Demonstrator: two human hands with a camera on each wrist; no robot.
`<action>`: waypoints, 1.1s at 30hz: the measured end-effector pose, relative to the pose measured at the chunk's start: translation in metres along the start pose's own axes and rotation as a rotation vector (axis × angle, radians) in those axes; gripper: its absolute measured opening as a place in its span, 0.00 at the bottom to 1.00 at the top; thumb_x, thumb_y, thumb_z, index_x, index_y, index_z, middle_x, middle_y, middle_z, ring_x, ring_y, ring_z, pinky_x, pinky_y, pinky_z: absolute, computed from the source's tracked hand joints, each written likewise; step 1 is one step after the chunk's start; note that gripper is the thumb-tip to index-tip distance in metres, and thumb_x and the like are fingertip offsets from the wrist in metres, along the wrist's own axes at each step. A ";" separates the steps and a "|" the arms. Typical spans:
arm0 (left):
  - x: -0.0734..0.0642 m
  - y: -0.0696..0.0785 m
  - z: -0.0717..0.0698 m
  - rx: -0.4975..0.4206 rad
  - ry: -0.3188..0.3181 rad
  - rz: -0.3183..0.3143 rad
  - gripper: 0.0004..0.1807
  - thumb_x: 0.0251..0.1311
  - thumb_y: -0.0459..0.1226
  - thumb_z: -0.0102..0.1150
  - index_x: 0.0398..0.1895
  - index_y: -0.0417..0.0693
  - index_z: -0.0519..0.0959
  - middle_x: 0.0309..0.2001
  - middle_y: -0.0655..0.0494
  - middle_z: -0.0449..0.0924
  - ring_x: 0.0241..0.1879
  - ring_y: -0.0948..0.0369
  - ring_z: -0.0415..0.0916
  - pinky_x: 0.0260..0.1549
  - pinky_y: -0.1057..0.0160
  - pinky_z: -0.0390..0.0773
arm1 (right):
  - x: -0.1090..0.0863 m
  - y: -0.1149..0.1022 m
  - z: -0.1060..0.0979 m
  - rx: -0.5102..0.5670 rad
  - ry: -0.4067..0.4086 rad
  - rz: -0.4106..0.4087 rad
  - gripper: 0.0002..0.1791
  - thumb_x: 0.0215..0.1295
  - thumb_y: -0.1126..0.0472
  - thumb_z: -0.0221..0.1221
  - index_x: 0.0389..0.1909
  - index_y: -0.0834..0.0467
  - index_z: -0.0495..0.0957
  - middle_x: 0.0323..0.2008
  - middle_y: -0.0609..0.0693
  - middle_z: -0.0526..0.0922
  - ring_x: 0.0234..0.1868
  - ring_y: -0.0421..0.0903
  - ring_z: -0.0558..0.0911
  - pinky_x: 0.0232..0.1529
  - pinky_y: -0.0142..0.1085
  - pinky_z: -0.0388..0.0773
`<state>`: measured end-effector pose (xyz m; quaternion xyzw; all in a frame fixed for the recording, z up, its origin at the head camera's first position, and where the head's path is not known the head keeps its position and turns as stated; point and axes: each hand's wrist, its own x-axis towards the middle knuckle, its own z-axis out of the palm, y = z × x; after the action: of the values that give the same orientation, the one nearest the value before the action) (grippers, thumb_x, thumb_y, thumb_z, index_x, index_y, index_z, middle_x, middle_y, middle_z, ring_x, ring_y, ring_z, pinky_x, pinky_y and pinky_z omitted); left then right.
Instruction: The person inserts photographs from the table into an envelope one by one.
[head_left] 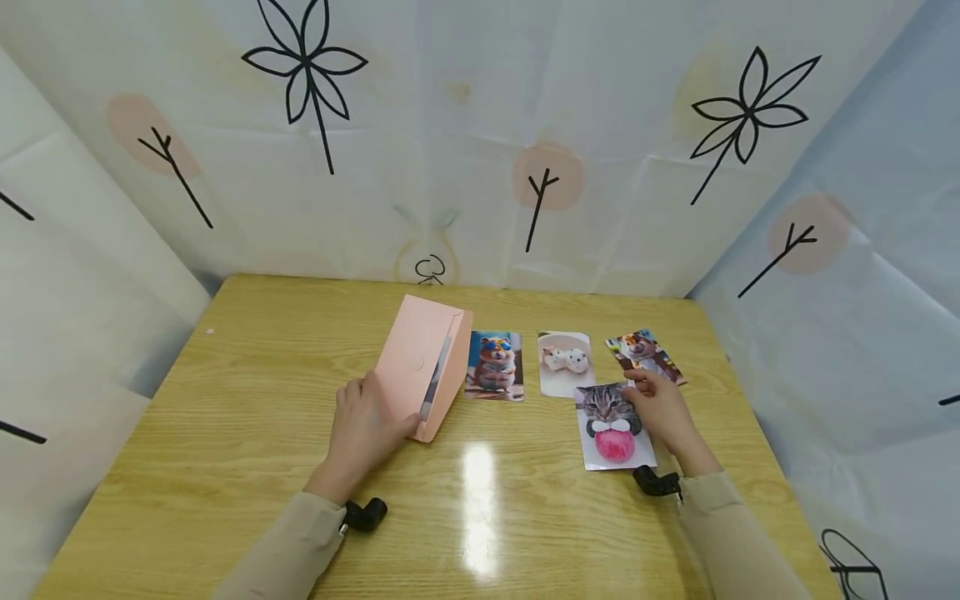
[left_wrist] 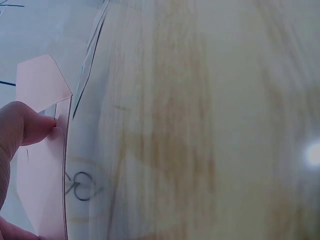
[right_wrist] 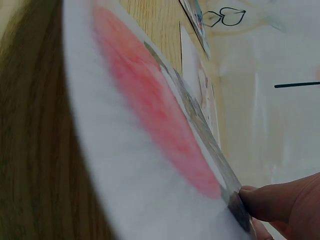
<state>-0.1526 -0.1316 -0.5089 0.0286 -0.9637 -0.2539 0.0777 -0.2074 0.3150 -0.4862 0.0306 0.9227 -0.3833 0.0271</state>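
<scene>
My left hand [head_left: 365,425] grips a pink envelope [head_left: 417,346], its thumb at the opening under the raised flap. Inside the opening a strip of a greyish card [head_left: 435,383] shows. In the left wrist view the thumb [left_wrist: 37,126] presses on the envelope [left_wrist: 45,175] near its slot. My right hand [head_left: 663,414] pinches a photo card of a cat with a pink ball [head_left: 611,425] by its upper right edge. The right wrist view has this card [right_wrist: 115,130] tilted and close up, with the thumb [right_wrist: 267,200] on its edge.
A hamster card with sunglasses [head_left: 495,367], a card with two white hamsters [head_left: 566,362] and a colourful animal card [head_left: 647,354] lie in a row on the wooden table [head_left: 247,400]. White printed curtains [head_left: 450,125] stand behind and at both sides.
</scene>
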 end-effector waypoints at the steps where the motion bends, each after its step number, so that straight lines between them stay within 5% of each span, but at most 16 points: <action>1: 0.000 0.000 0.000 0.001 -0.003 -0.002 0.55 0.41 0.59 0.69 0.62 0.26 0.61 0.52 0.30 0.66 0.51 0.39 0.60 0.48 0.45 0.64 | 0.000 0.000 0.000 0.005 0.006 -0.004 0.19 0.70 0.62 0.55 0.59 0.64 0.73 0.40 0.59 0.77 0.38 0.51 0.75 0.35 0.37 0.73; 12: -0.003 0.001 0.000 -0.024 -0.008 -0.009 0.55 0.41 0.59 0.69 0.63 0.27 0.61 0.53 0.30 0.65 0.52 0.40 0.59 0.48 0.46 0.65 | 0.002 -0.015 0.003 0.126 0.134 -0.071 0.18 0.69 0.57 0.57 0.56 0.61 0.76 0.41 0.58 0.77 0.40 0.48 0.74 0.34 0.30 0.73; 20: -0.005 0.000 0.002 -0.029 -0.020 -0.013 0.56 0.41 0.59 0.70 0.63 0.28 0.60 0.54 0.30 0.64 0.53 0.39 0.59 0.49 0.45 0.65 | 0.004 -0.037 0.012 0.337 0.235 -0.090 0.20 0.67 0.56 0.60 0.54 0.64 0.76 0.38 0.57 0.77 0.33 0.39 0.77 0.31 0.28 0.76; 26: -0.005 0.004 0.002 -0.032 -0.004 0.006 0.54 0.40 0.59 0.70 0.60 0.28 0.62 0.52 0.30 0.65 0.51 0.39 0.60 0.48 0.45 0.65 | 0.000 -0.061 0.017 0.528 0.257 -0.107 0.18 0.66 0.62 0.61 0.53 0.67 0.74 0.35 0.55 0.72 0.30 0.41 0.79 0.32 0.30 0.79; 33: -0.005 0.007 0.005 -0.018 0.002 0.021 0.53 0.38 0.58 0.71 0.59 0.27 0.63 0.50 0.29 0.66 0.51 0.38 0.61 0.48 0.45 0.65 | -0.013 -0.104 0.024 0.556 0.265 -0.153 0.18 0.67 0.65 0.58 0.53 0.70 0.72 0.35 0.58 0.72 0.32 0.50 0.81 0.30 0.29 0.77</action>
<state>-0.1481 -0.1225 -0.5101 0.0181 -0.9615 -0.2618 0.0814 -0.2016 0.2239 -0.4287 0.0170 0.7778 -0.6143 -0.1319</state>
